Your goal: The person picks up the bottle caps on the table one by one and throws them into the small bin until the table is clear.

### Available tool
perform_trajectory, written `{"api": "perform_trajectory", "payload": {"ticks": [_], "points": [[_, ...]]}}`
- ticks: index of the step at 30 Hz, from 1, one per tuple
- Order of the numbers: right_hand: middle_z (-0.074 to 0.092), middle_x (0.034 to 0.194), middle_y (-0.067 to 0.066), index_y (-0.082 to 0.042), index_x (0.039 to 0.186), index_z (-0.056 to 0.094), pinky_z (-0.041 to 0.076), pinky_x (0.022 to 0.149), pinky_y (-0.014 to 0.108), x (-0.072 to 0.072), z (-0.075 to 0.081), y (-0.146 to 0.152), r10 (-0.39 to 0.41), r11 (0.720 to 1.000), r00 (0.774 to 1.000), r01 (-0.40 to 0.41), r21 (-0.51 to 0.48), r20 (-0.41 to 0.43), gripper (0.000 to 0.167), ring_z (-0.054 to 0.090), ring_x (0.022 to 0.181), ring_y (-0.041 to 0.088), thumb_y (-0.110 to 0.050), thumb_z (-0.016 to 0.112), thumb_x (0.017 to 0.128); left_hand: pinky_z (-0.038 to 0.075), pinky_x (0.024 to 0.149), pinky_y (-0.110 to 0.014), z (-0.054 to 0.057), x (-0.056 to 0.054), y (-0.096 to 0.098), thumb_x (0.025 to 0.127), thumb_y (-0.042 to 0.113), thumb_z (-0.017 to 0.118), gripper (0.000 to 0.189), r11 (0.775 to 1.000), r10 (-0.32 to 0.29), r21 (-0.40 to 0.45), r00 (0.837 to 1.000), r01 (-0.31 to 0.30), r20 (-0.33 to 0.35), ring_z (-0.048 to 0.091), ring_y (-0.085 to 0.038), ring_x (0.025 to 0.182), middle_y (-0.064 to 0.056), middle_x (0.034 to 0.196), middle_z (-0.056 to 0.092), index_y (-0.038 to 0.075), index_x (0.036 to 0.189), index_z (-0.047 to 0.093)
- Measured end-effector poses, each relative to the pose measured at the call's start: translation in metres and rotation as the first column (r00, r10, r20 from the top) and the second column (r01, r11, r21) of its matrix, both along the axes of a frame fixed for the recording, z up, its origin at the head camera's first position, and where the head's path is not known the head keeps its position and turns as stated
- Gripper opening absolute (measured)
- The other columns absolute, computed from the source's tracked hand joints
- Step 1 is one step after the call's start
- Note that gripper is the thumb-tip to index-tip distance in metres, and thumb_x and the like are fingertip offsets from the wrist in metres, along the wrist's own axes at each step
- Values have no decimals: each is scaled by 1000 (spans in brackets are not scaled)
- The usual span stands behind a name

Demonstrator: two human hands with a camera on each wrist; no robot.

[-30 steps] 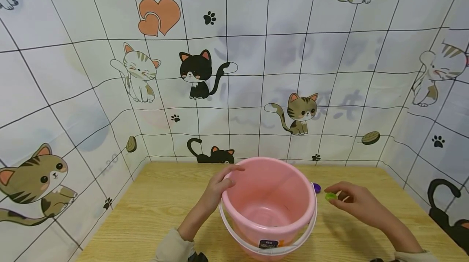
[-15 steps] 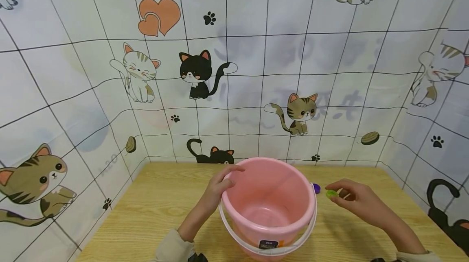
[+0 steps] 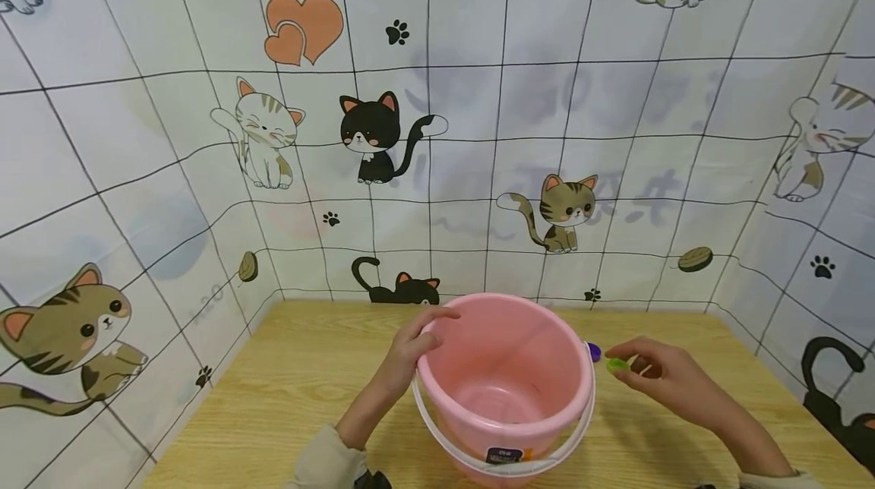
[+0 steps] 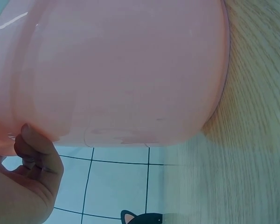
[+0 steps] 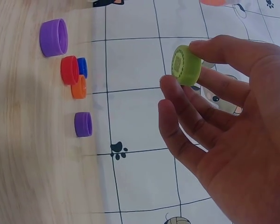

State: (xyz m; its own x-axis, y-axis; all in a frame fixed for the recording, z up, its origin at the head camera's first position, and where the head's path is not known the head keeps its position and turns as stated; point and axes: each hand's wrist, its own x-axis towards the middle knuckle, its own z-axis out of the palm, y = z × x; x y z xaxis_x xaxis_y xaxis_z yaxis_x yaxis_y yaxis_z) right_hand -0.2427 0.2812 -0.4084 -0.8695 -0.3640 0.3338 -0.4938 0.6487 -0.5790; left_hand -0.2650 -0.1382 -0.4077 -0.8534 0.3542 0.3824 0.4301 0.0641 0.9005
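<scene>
The step in hand is judged to be the holding of a green cap point(image 5: 192, 70) beside a steadied pink bucket point(image 3: 478, 337). The cap is pinched between the thumb and fingertips of the right hand point(image 3: 664, 381), with the thumb and nearest finger parted only by the cap's width and the remaining fingers loosely bent. It is held off the table point(image 3: 307, 352), to the right of the bucket and toward the table's far right corner.

The bucket's left rim is gripped by the left hand point(image 3: 398, 360), and its white handle point(image 3: 526, 468) is hung down at the front.

Along the table's far edge, a large purple cap point(image 5: 51, 39), a red cap point(image 5: 69, 71), a blue cap point(image 5: 82, 67), an orange cap point(image 5: 78, 87) and a small purple cap point(image 5: 82, 124) are seen; the red, blue and orange ones are bunched together.

For any move of the green cap toward the bucket's opening, a lift clear of the rim would be called for, with the bucket held firm by the left hand and the pinch kept light enough to be eased without a flick
</scene>
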Motion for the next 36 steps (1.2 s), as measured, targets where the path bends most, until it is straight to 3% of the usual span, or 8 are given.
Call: {"api": "perform_trajectory", "payload": {"ticks": [9,22,36], "points": [[74,102,-4,-15,117,73,56,65,25,-4,-12,-1,76,997,997,-76,-1,-16,20,64,79,0,-17,70,97,63,73,-43,-3,-5,2,94,20,48,44,1000,-11,14,1000,11,11,70,-41,87,-13,150,52,14,135,63],[75,104,-2,-13,117,73,55,64,25,-5,-22,-4,106,994,994,-107,-20,-29,21,66,77,4,-12,69,97,62,74,-36,-4,-4,3,93,21,48,45,1000,-15,15,1000,14,18,69,-31,94,-11,149,53,16,135,63],[74,106,-10,-14,117,73,55,64,25,-11,-25,-8,143,990,990,-142,-9,17,20,66,78,3,-13,69,97,62,72,-36,-2,-2,1,92,19,46,45,1000,-9,25,1000,9,11,69,-33,90,-11,148,53,16,134,63]]}}
